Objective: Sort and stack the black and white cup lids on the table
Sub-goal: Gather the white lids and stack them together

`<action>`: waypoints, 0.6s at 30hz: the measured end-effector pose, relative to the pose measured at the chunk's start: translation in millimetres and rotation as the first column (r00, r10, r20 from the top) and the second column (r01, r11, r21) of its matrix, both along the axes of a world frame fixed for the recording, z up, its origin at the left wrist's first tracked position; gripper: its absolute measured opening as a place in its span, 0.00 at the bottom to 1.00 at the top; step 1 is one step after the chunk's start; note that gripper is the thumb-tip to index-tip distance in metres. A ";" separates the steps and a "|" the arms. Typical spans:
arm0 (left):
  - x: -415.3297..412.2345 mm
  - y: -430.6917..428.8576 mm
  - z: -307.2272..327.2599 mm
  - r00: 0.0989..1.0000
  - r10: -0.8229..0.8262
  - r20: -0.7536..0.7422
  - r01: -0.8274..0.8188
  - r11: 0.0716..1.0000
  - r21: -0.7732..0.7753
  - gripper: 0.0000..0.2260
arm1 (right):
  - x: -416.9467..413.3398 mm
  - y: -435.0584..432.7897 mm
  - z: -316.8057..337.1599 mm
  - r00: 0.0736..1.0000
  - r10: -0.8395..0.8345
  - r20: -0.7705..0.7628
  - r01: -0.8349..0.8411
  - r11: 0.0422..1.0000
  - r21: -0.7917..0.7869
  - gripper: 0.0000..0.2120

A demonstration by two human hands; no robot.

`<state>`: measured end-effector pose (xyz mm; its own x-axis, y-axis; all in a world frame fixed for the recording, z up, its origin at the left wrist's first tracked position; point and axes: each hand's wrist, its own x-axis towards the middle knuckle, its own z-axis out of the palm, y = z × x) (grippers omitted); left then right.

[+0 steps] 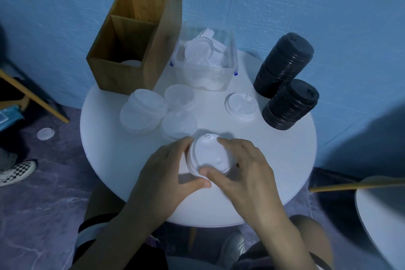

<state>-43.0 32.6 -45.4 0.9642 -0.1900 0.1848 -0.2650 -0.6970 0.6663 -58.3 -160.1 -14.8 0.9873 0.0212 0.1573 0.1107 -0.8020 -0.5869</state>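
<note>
Near the front of the round white table (285, 160) both my hands hold a short stack of white lids (209, 155). My left hand (162, 173) curls round its left rim, thumb at the front edge. My right hand (243, 164) grips the right side, thumb pressed on the top lid. Two stacks of black lids (285, 66) (291, 105) stand at the right. A single white lid (240, 106) lies in the middle. Stacks of clear lids (142, 112) (178, 125) (179, 95) sit at the left.
A wooden two-compartment box (135, 35) stands at the back left, with a clear plastic bin (205, 59) of lids beside it. One lid (45, 133) lies on the floor at the left. A second table edge (377, 215) shows at the lower right.
</note>
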 end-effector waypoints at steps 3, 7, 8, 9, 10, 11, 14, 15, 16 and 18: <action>-0.4 -0.3 -0.8 1.000 -0.014 0.020 0.013 1.000 0.006 0.38 | -1.7 0.8 1.7 1.000 0.010 0.007 -0.010 0.998 -0.059 0.36; -0.6 -1.3 -2.2 0.998 -0.017 0.057 0.016 0.999 0.030 0.37 | -3.1 1.0 1.3 0.999 0.019 0.028 -0.016 0.993 -0.115 0.33; -0.5 -1.4 -2.8 0.998 -0.024 0.065 0.022 0.999 0.035 0.37 | -2.6 1.8 1.4 0.999 0.020 0.032 -0.016 0.991 -0.135 0.33; -0.5 -1.4 -3.2 0.998 -0.025 0.066 0.022 0.999 0.036 0.37 | -2.2 2.6 1.6 0.999 0.019 0.033 -0.014 0.989 -0.145 0.33; -0.4 -1.2 -3.5 0.998 -0.022 0.065 0.020 0.999 0.032 0.37 | -1.6 3.3 1.8 0.999 0.014 0.031 -0.009 0.990 -0.139 0.33; -0.3 -1.1 -3.4 0.998 -0.021 0.066 0.019 0.999 0.027 0.37 | -1.2 3.9 2.0 1.000 0.006 0.026 -0.002 0.992 -0.123 0.34; -0.5 -1.3 -1.7 0.997 -0.034 0.069 0.033 0.999 0.018 0.36 | -1.4 4.7 0.3 1.000 -0.016 0.009 0.017 0.998 -0.059 0.34; -0.6 -1.2 -1.6 0.997 -0.034 0.071 0.033 0.999 0.021 0.36 | -2.1 4.8 -0.9 1.000 -0.018 0.008 0.018 0.999 -0.044 0.35; -0.5 -1.2 -1.4 0.997 -0.032 0.070 0.031 0.999 0.023 0.36 | -2.8 4.5 -2.2 1.000 -0.016 0.008 0.016 1.000 -0.026 0.35; -0.4 -0.7 -2.1 0.998 -0.029 0.059 0.027 0.999 0.025 0.38 | -2.3 2.3 -4.5 1.000 -0.004 0.002 0.004 0.999 0.032 0.35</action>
